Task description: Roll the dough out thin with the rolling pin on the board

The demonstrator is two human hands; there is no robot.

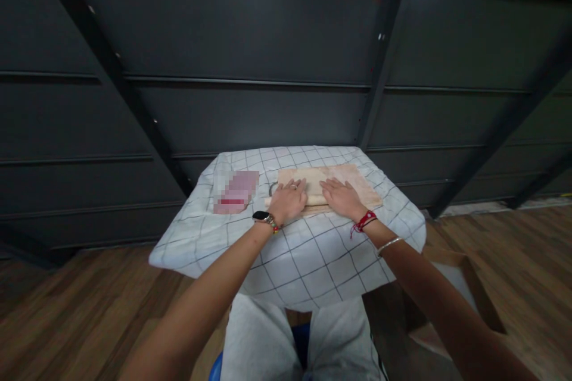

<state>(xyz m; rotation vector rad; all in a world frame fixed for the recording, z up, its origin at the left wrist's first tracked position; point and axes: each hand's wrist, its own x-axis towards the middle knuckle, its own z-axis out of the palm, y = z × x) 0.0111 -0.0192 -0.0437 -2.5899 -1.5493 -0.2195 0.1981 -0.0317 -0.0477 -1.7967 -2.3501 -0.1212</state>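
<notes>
A pale rolling pin lies crosswise on a light wooden board, near the board's front edge. My left hand rests over its left part, fingers stretched forward and lying flat. Over the right part lies my right hand, open as well, with its fingers extended ahead onto the board. Beyond the pin, a thin pale sheet that looks like dough covers part of the board. What is under my palms is hidden.
A checked white cloth covers the small table. At its left lies a pinkish packet, blurred by pixelation. Behind the table stands a dark panel wall. An open cardboard box sits on the wooden floor at the right.
</notes>
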